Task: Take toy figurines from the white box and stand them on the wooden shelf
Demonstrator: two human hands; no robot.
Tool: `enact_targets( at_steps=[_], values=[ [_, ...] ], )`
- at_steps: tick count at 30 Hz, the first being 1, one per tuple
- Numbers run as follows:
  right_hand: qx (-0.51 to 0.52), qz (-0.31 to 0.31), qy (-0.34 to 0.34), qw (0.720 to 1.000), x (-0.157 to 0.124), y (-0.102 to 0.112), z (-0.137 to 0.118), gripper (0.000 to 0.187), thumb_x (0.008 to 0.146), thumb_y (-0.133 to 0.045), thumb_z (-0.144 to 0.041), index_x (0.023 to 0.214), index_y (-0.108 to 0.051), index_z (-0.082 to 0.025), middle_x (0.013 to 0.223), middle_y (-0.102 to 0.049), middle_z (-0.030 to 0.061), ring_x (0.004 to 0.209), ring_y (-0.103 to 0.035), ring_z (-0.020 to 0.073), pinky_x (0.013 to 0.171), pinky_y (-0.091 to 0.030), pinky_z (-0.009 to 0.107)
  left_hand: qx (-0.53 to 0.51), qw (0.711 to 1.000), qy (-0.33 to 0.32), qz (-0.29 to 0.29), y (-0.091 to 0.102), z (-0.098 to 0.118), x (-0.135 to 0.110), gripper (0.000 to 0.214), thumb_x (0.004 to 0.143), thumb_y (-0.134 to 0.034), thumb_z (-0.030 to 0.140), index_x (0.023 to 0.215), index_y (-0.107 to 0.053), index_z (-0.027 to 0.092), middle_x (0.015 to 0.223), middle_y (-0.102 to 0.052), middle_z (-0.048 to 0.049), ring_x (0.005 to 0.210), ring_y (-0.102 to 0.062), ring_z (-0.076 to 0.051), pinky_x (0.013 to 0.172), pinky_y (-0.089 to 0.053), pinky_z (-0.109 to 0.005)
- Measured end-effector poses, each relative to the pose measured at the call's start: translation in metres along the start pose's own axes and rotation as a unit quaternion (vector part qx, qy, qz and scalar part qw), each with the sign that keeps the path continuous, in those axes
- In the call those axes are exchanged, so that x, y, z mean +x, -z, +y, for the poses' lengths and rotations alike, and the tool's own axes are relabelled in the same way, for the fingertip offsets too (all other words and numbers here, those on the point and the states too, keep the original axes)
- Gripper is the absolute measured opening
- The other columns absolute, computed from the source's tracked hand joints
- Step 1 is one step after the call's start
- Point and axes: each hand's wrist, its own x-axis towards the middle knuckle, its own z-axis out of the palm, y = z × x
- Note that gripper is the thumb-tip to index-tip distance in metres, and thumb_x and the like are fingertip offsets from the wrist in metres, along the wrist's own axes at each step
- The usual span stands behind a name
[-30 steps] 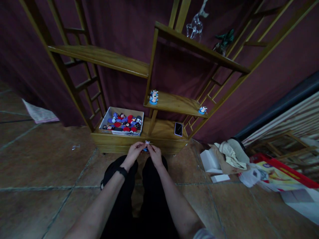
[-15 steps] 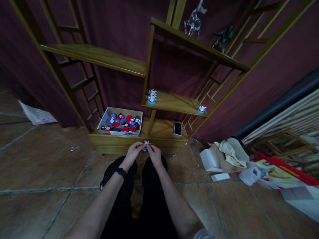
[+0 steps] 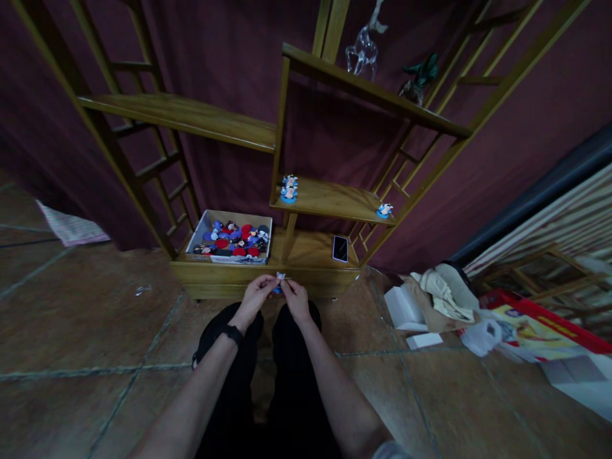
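A small figurine [image 3: 280, 276] with a whitish top and blue base is pinched between my two hands, just in front of the cabinet's lower drawer front. My left hand [image 3: 259, 294], with a dark band on the wrist, closes on its left side. From the right, the fingers of my right hand [image 3: 295, 299] press on it too. Fingertips hide much of the figurine. Ahead to the left, an open cardboard box [image 3: 204, 255] holds several figurines with red, purple and dark round bases. Similar blue-based figurines [image 3: 289, 191] stand at the middle shelf's left end, and another figurine [image 3: 384, 210] at its right end.
A phone [image 3: 340, 248] lies on the wooden cabinet's low top [image 3: 310, 245]. Higher up stand a clear glass horse [image 3: 364, 48] and a dark green ornament [image 3: 421, 76]. White boxes [image 3: 404, 309], cloth [image 3: 447, 299] and a red package [image 3: 540, 325] sit on the floor at right.
The view has tilted slightly, so the shelves appear a little lower and further left. Both hands stay on the figurine with almost no movement.
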Motion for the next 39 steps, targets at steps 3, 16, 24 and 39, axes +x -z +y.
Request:
enact_targets(
  at_steps=[3, 16, 24, 39],
  values=[
    [0.003, -0.001, -0.007, 1.0, 0.001, 0.0, 0.003, 0.035, 0.082, -0.042, -0.047, 0.093, -0.067, -0.024, 0.085, -0.067, -0.0007, 0.077, -0.059, 0.0163, 0.072, -0.044, 0.026, 0.012, 1.0, -0.004, 0.007, -0.001, 0.001, -0.001, 0.037, 0.062, -0.065, 0.049, 0.078, -0.061, 0.016, 0.067, -0.058, -0.0012, 0.059, -0.051, -0.012, 0.051, -0.038, -0.021],
    [0.0, -0.009, -0.024, 1.0, 0.005, -0.001, 0.01, 0.037, 0.083, -0.039, -0.046, 0.09, -0.067, -0.023, 0.082, -0.067, 0.0001, 0.076, -0.059, 0.0168, 0.073, -0.045, 0.027, 0.049, 0.999, -0.004, 0.01, -0.003, 0.008, -0.007, 0.037, 0.061, -0.064, 0.048, 0.082, -0.062, 0.017, 0.062, -0.057, 0.0, 0.057, -0.05, -0.013, 0.053, -0.038, -0.024],
    [-0.015, -0.002, -0.03, 0.999, 0.006, 0.0, 0.01, 0.033, 0.083, -0.041, -0.044, 0.089, -0.067, -0.024, 0.087, -0.067, 0.0004, 0.082, -0.059, 0.0172, 0.077, -0.044, 0.028, 0.07, 0.997, -0.038, 0.004, -0.002, 0.004, -0.008, 0.031, 0.06, -0.066, 0.04, 0.082, -0.063, 0.017, 0.066, -0.059, -0.0002, 0.062, -0.052, -0.014, 0.059, -0.04, -0.025],
    [-0.035, -0.008, -0.007, 0.999, 0.004, 0.001, 0.009, 0.035, 0.082, -0.041, -0.045, 0.089, -0.067, -0.024, 0.085, -0.067, 0.0004, 0.081, -0.059, 0.0171, 0.077, -0.043, 0.027, 0.082, 0.994, -0.076, -0.016, 0.002, -0.008, -0.006, 0.033, 0.061, -0.065, 0.035, 0.089, -0.059, 0.018, 0.08, -0.065, -0.0029, 0.074, -0.059, -0.016, 0.071, -0.045, -0.029]
  ],
)
